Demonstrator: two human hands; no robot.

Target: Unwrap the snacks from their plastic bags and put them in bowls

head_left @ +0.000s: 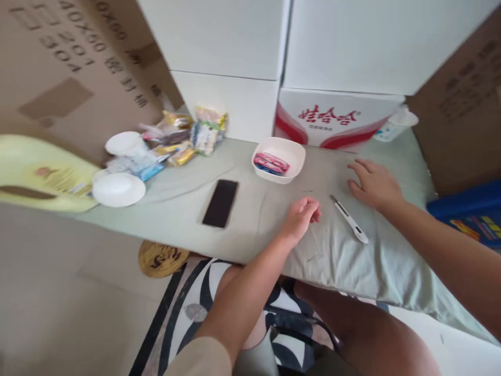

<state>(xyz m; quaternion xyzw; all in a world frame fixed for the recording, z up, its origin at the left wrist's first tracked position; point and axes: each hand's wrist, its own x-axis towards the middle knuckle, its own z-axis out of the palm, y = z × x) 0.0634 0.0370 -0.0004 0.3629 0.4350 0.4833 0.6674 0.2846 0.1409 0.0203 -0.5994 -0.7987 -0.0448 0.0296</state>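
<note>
Grey-green cloth (258,230) covers the table across the middle of the frame, and both bare hands are on it, right of centre. From the bottom edge the left forearm reaches up to the left hand (301,216), which rests on its side with the wrist bent and the fingers curled in toward the thumb; whether they pinch anything cannot be told. Entering from the right edge, the right arm runs up-left to the right hand (373,183), which lies palm down on the cloth, fingers spread and loosely extended, holding nothing. Between the two hands lies a slim white tool (349,219), slanting from upper left to lower right — near both, touched by neither. Just above the left hand sits a white bowl (291,149) with pink and blue packets (271,163) inside. Left of centre, a black phone (220,202) lies flat. Further left are two round white lids (118,189) and a heap of snacks (183,138). Behind, along the top, stand white boxes (219,42) and a red-and-white carton (332,120).
</note>
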